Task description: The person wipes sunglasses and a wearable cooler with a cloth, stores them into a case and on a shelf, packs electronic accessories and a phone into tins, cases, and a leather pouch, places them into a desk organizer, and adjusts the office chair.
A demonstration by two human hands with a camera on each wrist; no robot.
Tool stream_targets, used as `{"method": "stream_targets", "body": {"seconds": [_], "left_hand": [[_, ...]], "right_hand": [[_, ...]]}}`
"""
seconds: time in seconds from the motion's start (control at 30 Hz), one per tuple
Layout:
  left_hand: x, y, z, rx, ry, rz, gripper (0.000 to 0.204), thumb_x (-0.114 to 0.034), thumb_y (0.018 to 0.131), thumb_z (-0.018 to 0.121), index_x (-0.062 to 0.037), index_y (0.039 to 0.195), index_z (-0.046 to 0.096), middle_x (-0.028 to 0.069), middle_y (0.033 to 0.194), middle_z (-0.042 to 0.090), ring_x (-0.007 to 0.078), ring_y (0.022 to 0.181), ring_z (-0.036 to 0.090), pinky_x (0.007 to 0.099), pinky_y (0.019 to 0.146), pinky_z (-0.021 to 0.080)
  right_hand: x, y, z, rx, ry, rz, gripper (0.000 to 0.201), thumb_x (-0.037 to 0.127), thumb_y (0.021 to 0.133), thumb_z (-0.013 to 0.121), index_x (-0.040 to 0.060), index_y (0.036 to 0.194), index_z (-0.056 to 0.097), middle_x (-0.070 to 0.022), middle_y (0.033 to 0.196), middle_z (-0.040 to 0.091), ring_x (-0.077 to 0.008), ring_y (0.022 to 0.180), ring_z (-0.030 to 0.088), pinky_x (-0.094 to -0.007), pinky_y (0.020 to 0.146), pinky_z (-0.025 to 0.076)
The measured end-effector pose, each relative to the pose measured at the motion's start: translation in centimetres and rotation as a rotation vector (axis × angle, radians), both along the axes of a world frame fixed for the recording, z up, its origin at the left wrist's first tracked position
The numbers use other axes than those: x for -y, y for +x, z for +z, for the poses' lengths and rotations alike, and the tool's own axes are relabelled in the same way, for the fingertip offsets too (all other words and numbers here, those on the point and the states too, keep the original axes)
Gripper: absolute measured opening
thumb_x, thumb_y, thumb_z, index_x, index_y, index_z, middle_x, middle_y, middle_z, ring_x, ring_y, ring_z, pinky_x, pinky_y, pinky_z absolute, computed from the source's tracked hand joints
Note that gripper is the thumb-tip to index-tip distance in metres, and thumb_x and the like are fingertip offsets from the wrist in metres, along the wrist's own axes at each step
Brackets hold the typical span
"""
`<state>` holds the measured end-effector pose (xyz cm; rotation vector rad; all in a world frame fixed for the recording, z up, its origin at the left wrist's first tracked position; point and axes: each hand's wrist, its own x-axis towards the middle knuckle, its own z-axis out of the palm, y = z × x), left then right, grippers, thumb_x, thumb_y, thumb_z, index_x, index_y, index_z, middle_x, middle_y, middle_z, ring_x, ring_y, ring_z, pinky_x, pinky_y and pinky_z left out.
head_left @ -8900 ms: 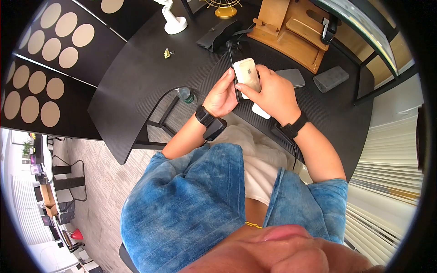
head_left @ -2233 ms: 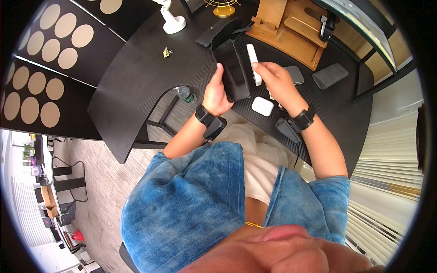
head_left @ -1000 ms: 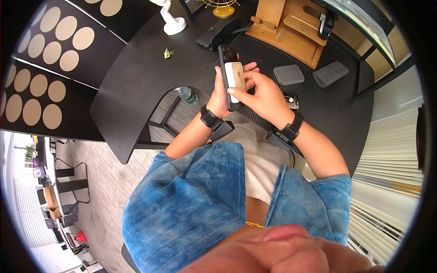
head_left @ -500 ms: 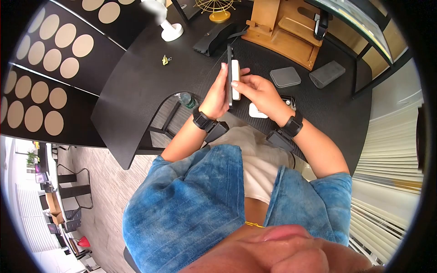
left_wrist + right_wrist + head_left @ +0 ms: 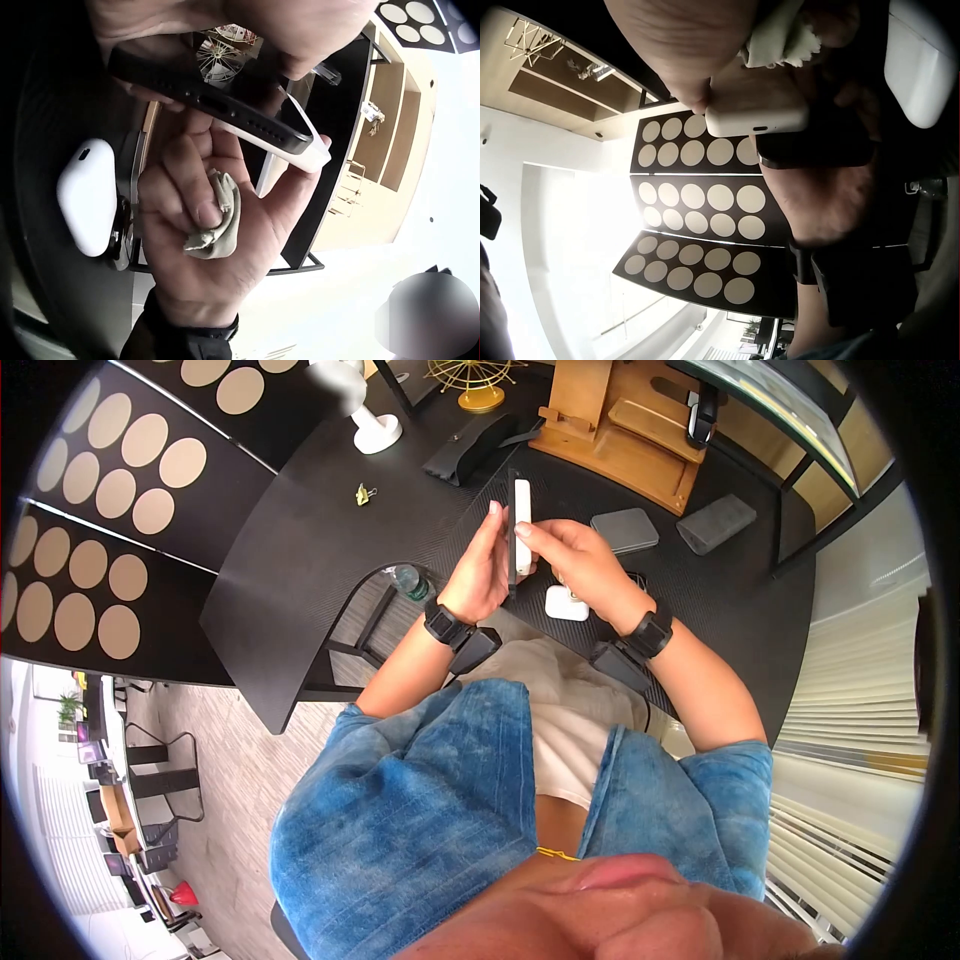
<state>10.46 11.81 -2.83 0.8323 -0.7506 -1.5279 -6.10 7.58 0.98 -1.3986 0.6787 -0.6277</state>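
Note:
My left hand (image 5: 478, 575) grips a black smartphone (image 5: 214, 105), which stands edge-on to the head view. Against its right face lies a white power bank (image 5: 523, 525), pinched between thumb and fingers of my right hand (image 5: 592, 568). In the right wrist view a small port shows on the power bank's (image 5: 754, 116) edge. The curled fingers of the right hand also hold a crumpled grey-green cloth (image 5: 217, 225) against the palm. Just below that hand, a white earbuds case (image 5: 567, 603) rests on the desk.
Right of the hands lie a flat grey tin (image 5: 625, 530) and a grey box-shaped case (image 5: 717, 523). Behind are a wooden stand (image 5: 620, 445) and a black pouch (image 5: 475, 448). A yellowish binder clip (image 5: 364, 493) lies left, near a white lamp base (image 5: 377, 433).
At 2.2 seconds ago the power bank was apart from the phone; by one second ago they were together. Both have since turned edge-on, and the right hand has shifted slightly up.

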Motion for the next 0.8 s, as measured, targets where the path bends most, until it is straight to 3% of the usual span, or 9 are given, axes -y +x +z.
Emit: {"method": "stream_targets", "body": {"seconds": [0.2,0.3,0.37,0.4,0.43,0.53,0.63,0.73,0.8], "left_hand": [[-0.3,0.4,-0.3,-0.028,0.024,0.034,0.047,-0.056,0.101,0.04,-0.0125,0.105,0.057,-0.0004,0.084,0.059,0.0091,0.07,0.053,0.0229,0.06,0.042],[-0.3,0.9,-0.5,-0.063,-0.087,-0.116,0.044,-0.048,0.1,0.05,-0.0101,0.121,0.054,-0.0001,0.089,0.058,0.0077,0.073,0.051,0.0213,0.063,0.042],[-0.4,0.0,2.1,0.358,-0.037,0.066,0.055,-0.037,0.096,0.058,-0.0062,0.139,0.044,0.0006,0.096,0.057,0.0056,0.075,0.047,0.0193,0.066,0.039],[0.9,1.5,0.2,0.454,-0.051,0.116,0.071,-0.029,0.09,0.066,-0.0004,0.147,0.033,0.0056,0.107,0.058,0.0126,0.086,0.055,0.0244,0.075,0.046],[1.5,1.8,-0.2,0.456,-0.064,0.106,0.071,-0.029,0.09,0.066,-0.0004,0.147,0.033,0.0056,0.107,0.058,0.0126,0.086,0.055,0.0244,0.075,0.046],[2.1,2.6,-0.1,1.187,-0.26,0.323,0.091,-0.027,0.076,0.08,0.0085,0.145,0.032,0.0191,0.128,0.053,0.0343,0.123,0.05,0.0398,0.102,0.042],[0.8,1.2,1.5,1.597,-0.37,0.382,0.095,-0.027,0.07,0.083,0.0098,0.143,0.034,0.0232,0.125,0.052,0.0373,0.12,0.05,0.0406,0.102,0.042],[1.1,1.1,0.5,1.674,-0.442,0.358,0.088,-0.032,0.07,0.08,0.0077,0.139,0.042,0.0255,0.122,0.053,0.0401,0.115,0.05,0.0423,0.102,0.041],[1.2,1.2,0.0,1.655,-0.476,0.333,0.084,-0.034,0.071,0.078,0.0071,0.137,0.046,0.0253,0.122,0.054,0.0401,0.115,0.049,0.0424,0.102,0.039]], "right_hand": [[-0.9,-0.3,2.1,0.185,0.015,0.015,0.042,0.037,0.095,0.065,-0.0033,0.105,0.066,-0.0042,0.088,0.067,-0.0095,0.074,0.062,-0.0239,0.065,0.051],[-0.4,-1.0,2.7,0.249,0.026,0.048,0.041,0.032,0.094,0.067,-0.0039,0.112,0.063,-0.005,0.094,0.067,-0.0104,0.08,0.063,-0.0247,0.071,0.052],[0.1,-0.8,1.9,0.312,-0.065,-0.088,0.041,0.031,0.094,0.067,-0.0039,0.115,0.062,-0.0052,0.095,0.067,-0.0103,0.085,0.063,-0.024,0.075,0.05],[0.4,-1.0,1.8,0.315,-0.08,-0.1,0.041,0.031,0.094,0.067,-0.0039,0.115,0.062,-0.0052,0.095,0.067,-0.0103,0.085,0.063,-0.024,0.075,0.05],[0.6,-1.1,1.6,0.3,-0.064,-0.124,0.04,0.032,0.095,0.066,-0.0038,0.114,0.063,-0.0041,0.094,0.066,-0.0091,0.084,0.061,-0.0234,0.075,0.049],[0.9,-1.2,1.8,0.276,-0.033,-0.161,0.039,0.032,0.095,0.064,-0.0036,0.112,0.065,-0.0021,0.093,0.066,-0.0067,0.084,0.058,-0.0224,0.075,0.047],[0.6,-1.1,2.0,0.281,-0.049,-0.166,0.035,0.031,0.096,0.063,-0.0034,0.106,0.066,-0.0014,0.091,0.066,-0.0071,0.083,0.057,-0.0231,0.076,0.046],[0.7,-1.1,1.5,0.28,-0.072,-0.189,0.031,0.027,0.098,0.061,-0.003,0.105,0.066,-0.0014,0.092,0.067,-0.0084,0.086,0.059,-0.024,0.079,0.046],[0.8,-1.2,1.4,0.278,-0.044,-0.193,0.031,0.029,0.097,0.061,-0.0002,0.104,0.066,0.0029,0.08,0.061,-0.0037,0.068,0.052,-0.0206,0.06,0.041]]}}
